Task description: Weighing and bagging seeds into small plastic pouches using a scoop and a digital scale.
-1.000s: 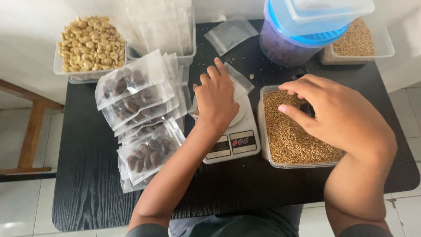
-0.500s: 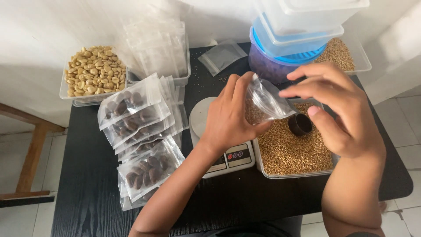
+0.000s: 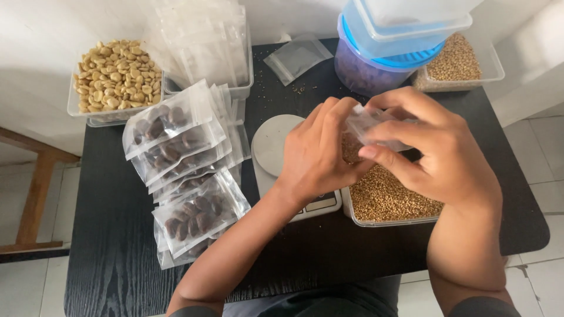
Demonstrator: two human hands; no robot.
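Left hand (image 3: 317, 155) pinches small clear plastic bag (image 3: 370, 126) | right hand (image 3: 437, 149) pinches it too | over clear tub of tiny brown seeds (image 3: 388, 196) | on black counter (image 3: 111, 235)

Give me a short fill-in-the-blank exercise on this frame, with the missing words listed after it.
1. Both hands, the left hand and the right hand, hold a small clear ____ above the tray of small brown grains.
2. The round white platform under the left hand belongs to a kitchen ____.
3. The filled bags of dark seeds lie to the ____ of the scale.
4. The table top is ____ in colour.

Missing words: bag; scale; left; black
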